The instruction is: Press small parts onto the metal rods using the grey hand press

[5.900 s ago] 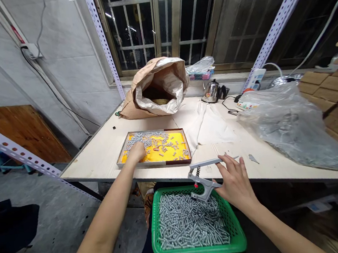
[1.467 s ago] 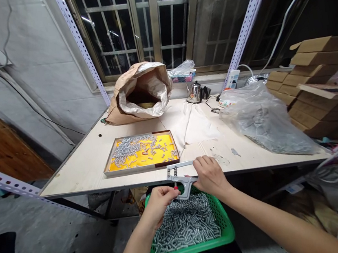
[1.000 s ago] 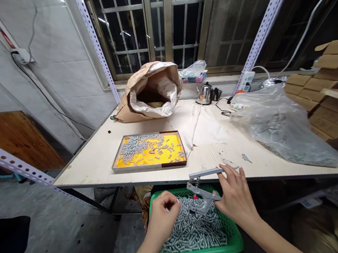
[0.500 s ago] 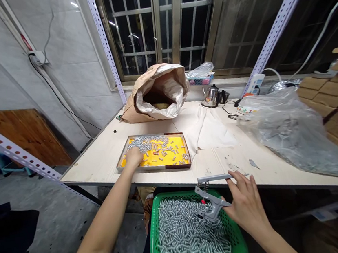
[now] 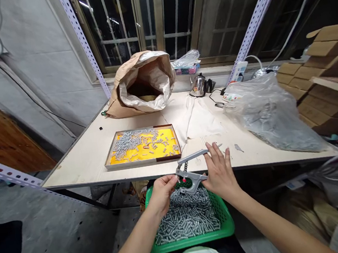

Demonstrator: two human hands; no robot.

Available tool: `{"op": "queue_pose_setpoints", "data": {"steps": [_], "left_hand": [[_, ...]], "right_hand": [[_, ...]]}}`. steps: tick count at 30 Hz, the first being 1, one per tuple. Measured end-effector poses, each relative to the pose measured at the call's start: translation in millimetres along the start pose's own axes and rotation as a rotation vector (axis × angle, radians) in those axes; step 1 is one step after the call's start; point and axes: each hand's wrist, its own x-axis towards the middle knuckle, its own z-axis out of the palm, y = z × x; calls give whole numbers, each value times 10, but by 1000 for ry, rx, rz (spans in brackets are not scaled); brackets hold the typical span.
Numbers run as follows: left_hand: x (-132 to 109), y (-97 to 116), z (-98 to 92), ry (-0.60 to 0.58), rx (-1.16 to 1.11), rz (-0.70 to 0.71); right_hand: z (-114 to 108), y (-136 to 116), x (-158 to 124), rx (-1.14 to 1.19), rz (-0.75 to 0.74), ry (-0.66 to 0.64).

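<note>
On the left part of the bench (image 5: 78, 164) we have the tray (image 5: 130, 164), its yellow lining strewn with small metal parts, thickest at the left. Paper bag (image 5: 116, 102) behind it, mouth toward us.

Next, the left hand (image 5: 161, 193), in front of the bench edge: thumb and forefinger pinched on a tiny piece (image 5: 178, 180), seemingly one of the metal parts, though too small for us to be sure.

Just right of those fingertips, the pliers (image 5: 197, 176), held above the green basket (image 5: 201, 240) and its heap of metal parts. Key relation, as we judge it: the mouth faces left, straight at the pinch, with its red tip (image 5: 184, 180) just beside the fingertips. Long axis runs left to right, upper handle climbing rightward. Left hand nearer the mouth; right hand (image 5: 223, 177) at the handles, fingers spread over the upper, thumb by the lower, grip loose, handles apart.

Farther right: plastic bag (image 5: 274, 113), then boxes (image 5: 329, 78).

Against half a second ago: left hand then in the tray, now at the mouth; the upper handle, then near level, now slopes.
</note>
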Motion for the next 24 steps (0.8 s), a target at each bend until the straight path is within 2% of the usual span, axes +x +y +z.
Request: {"op": "queue_pose_setpoints", "data": {"steps": [3,7,13,17,24], "left_hand": [[-34,-86,7,1,37,-7],[-37,-53,-34,-43,219,60],[-75,135,-52,-117,725,179],[-113,251,-39,-171,976,195],[-89,242,-47,-216,1050,173]], "right_hand": [[9,-25,7,0,-9,-8],[5,-37,7,-7,-12,-17],[18,-73,-23,-16,-8,-26],[26,-93,-53,-24,-2,-47],[6,-100,-64,-20,-2,-63]]}}
